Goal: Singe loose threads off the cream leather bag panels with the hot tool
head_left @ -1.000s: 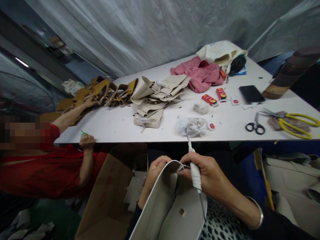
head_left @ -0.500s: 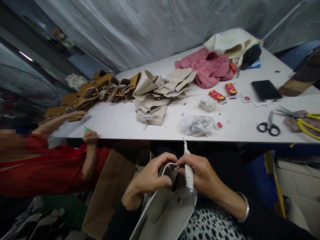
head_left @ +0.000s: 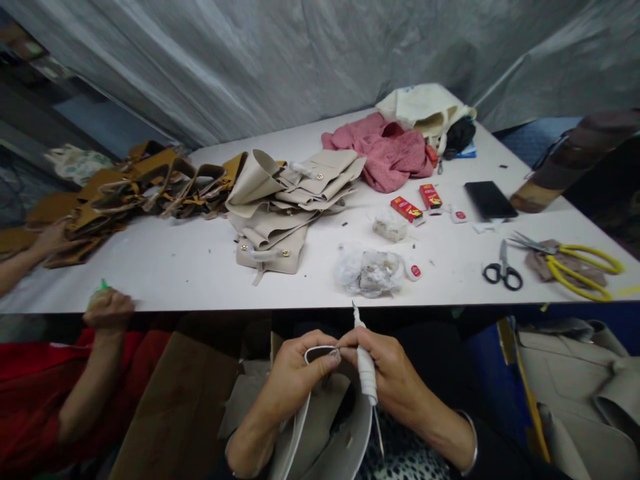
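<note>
Pinching a curved beige leather-look piece (head_left: 325,407) with left hand (head_left: 293,377) and right hand (head_left: 393,373) (plus slim white-wrapped tool (head_left: 367,373)), from here I'd guess rim work, needing steadiness next.

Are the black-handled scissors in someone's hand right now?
No, the black-handled scissors lie on the white table, while the right hand holds a white-wrapped tool.
</note>
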{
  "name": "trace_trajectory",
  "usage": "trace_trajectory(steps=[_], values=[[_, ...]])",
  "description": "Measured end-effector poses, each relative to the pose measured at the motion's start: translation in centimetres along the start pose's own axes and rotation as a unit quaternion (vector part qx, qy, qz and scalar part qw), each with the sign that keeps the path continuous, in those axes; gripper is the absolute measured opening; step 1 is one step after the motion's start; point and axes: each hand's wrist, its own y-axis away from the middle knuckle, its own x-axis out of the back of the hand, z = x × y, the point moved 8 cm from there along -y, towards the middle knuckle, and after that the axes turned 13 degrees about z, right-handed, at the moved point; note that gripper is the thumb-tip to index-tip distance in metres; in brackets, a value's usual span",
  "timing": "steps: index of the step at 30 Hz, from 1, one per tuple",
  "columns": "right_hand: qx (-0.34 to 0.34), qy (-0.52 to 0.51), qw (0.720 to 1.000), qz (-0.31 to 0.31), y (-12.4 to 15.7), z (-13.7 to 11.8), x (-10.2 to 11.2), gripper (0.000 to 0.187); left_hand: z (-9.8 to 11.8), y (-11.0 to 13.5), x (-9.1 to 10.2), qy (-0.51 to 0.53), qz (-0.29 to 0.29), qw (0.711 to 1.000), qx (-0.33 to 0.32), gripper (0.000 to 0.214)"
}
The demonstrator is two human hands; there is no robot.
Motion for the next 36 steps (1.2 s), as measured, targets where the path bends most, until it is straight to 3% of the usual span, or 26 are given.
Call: trace_trajectory(steps=[5,13,19,22,28,36], values=[[0.027,0.003,0.999,0.025,-0.4,1.1,2.8,0.027,-1.1,-1.6,0.5,0.019,0.042,0.999,0.004,0.024],[0.064,0.109,0.981,0.149,-2.1,2.1,8.9,0.034,-2.5,-3.5,-0.1,0.015,0.099,0.995,-0.009,0.028],[0.044,0.172,0.938,0.297,-3.2,4.9,14.4,0.031,-3.4,-4.7,-2.1,0.039,0.073,0.996,0.016,0.032],[0.046,0.213,0.922,0.320,-4.3,7.2,16.4,0.033,-3.7,-5.3,-2.5,0.040,0.055,0.997,0.030,0.036],[0.050,0.401,0.872,0.278,-7.4,10.0,17.1,0.036,-3.7,-5.9,-2.6,0.040,0.043,0.998,0.036,0.038],[-0.005,0.393,0.878,0.272,-8.1,11.5,17.6,0.032,-4.3,-6.5,-2.6,0.043,0.034,0.998,0.032,0.037]])
